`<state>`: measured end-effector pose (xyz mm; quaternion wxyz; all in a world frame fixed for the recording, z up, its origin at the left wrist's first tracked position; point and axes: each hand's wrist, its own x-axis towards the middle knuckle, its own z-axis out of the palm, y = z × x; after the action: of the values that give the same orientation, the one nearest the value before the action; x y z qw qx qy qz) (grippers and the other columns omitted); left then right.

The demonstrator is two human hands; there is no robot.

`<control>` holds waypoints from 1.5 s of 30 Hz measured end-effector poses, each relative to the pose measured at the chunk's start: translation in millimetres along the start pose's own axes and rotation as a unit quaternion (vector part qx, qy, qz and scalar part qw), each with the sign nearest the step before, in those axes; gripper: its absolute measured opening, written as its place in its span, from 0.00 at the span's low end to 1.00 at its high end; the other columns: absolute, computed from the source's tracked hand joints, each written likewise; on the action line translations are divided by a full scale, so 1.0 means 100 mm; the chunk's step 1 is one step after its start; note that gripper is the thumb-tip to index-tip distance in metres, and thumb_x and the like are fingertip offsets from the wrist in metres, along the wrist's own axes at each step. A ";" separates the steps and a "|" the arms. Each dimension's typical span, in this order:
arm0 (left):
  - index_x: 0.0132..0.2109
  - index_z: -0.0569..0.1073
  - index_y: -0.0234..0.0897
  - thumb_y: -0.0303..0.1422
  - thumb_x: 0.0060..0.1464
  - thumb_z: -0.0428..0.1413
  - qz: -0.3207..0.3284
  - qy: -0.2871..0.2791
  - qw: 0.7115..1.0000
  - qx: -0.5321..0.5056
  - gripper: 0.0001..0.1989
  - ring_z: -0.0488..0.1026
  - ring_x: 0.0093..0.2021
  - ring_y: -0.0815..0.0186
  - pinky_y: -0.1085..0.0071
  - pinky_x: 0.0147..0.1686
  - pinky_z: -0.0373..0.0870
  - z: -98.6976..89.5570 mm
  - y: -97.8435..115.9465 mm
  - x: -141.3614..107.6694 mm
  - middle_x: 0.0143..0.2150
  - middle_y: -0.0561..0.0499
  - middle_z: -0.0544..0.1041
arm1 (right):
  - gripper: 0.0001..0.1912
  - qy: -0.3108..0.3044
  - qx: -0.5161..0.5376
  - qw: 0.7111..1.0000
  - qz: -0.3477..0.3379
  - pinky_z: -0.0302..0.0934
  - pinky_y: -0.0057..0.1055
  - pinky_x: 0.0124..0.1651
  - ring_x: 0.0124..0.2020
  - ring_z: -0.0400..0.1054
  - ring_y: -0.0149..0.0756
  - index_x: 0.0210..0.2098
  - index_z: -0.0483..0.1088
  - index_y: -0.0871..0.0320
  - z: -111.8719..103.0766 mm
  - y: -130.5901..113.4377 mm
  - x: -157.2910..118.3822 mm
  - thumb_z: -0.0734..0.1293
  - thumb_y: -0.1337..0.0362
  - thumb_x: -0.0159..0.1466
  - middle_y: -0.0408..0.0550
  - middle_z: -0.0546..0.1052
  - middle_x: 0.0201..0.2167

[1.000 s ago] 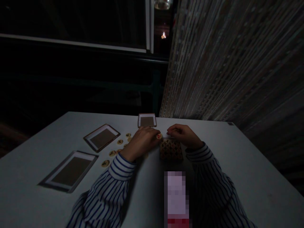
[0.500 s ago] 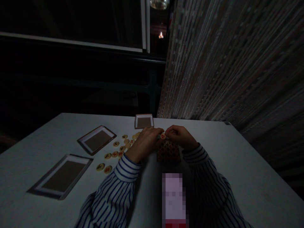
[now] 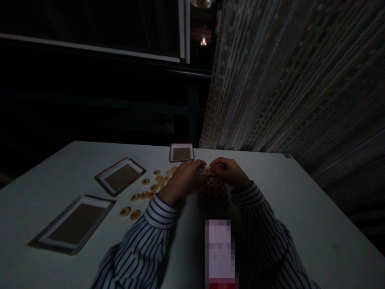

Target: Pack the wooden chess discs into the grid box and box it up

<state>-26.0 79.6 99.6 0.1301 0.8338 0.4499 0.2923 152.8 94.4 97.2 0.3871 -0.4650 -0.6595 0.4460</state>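
Note:
Between my two hands is a round xiangqi piece (image 3: pixel 207 170) with a red character facing me. My left hand (image 3: pixel 185 178) grips its left edge between curled fingers and thumb. From the other side, my right hand (image 3: pixel 231 172) pinches the right edge. Just below the piece, close to me, lies a dark patterned block (image 3: pixel 213 192) that looks like a box or packed rows of pieces; the dimness hides which. Several loose xiangqi pieces (image 3: pixel 144 195), some marked red and some dark, are scattered left of my left forearm, which covers part of them.
Two shallow framed trays or lids, a nearer one (image 3: pixel 75 224) and a farther one (image 3: pixel 120 176), lie at the left. A smaller one (image 3: pixel 181 153) is at the far edge of the white table (image 3: pixel 300 208). A string curtain (image 3: pixel 255 80) hangs behind at the right.
Both hands stay on the piece, with only slight finger movement. The view has shifted a little, so the table's contents appear slightly farther left.

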 end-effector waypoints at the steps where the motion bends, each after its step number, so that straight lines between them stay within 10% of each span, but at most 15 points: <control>1: 0.44 0.69 0.38 0.36 0.50 0.53 -0.017 0.000 0.999 -0.030 0.13 0.70 0.40 0.63 0.68 0.39 0.65 0.01 -0.01 0.01 0.38 0.49 0.74 | 0.11 0.006 0.005 1.000 -0.001 0.57 0.25 0.25 0.23 0.64 0.28 0.29 0.67 0.60 0.00 0.00 0.00 0.67 0.61 0.48 0.41 0.71 0.21; 11: 0.42 0.70 0.32 0.35 0.48 0.54 -0.171 -0.021 0.914 -0.368 0.14 0.73 0.33 0.68 0.74 0.32 0.67 0.07 -0.02 0.07 0.34 0.49 0.77 | 0.11 0.028 -0.007 0.999 -0.041 0.60 0.27 0.29 0.26 0.66 0.29 0.32 0.69 0.61 -0.01 -0.05 -0.01 0.65 0.62 0.50 0.44 0.74 0.24; 25: 0.37 0.75 0.32 0.37 0.46 0.56 -0.204 0.006 0.916 -0.347 0.14 0.71 0.31 0.67 0.73 0.29 0.66 0.00 0.00 0.08 0.30 0.49 0.77 | 0.16 0.004 -0.092 0.992 -0.089 0.62 0.28 0.33 0.29 0.68 0.31 0.38 0.70 0.62 0.00 -0.05 -0.05 0.65 0.57 0.54 0.47 0.75 0.28; 45: 0.32 0.77 0.33 0.35 0.43 0.57 -0.209 0.023 0.909 -0.360 0.10 0.73 0.35 0.65 0.70 0.37 0.68 0.14 -0.03 0.11 0.32 0.48 0.78 | 0.14 -0.006 -0.426 0.884 -0.190 0.55 0.31 0.42 0.38 0.66 0.36 0.41 0.70 0.58 0.02 -0.04 -0.05 0.61 0.57 0.60 0.49 0.75 0.38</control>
<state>-15.4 90.7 91.3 0.4691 0.6101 0.4810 0.4200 151.6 88.5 100.0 0.2254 -0.4479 -0.8641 0.0427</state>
